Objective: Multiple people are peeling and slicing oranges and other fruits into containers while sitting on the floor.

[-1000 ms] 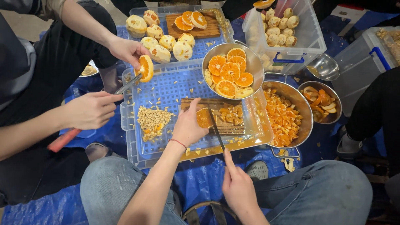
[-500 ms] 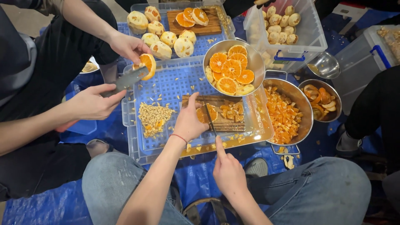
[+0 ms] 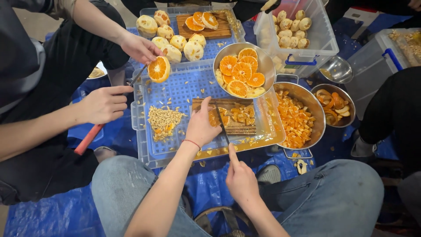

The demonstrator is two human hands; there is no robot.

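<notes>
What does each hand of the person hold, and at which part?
Right hand holds a knife by its handle; left hand presses an orange piece from above.

Even, fairly bright overhead light is filling the scene, with only soft shadows lying under the arms and legs. Glare is showing on the steel bowl [image 3: 264, 59] rims and the wet plastic tray [image 3: 267, 141]. Centre is staying sharp, while the wide lens is bending and softening the edges; the dark clothing at both sides is losing detail.
</notes>
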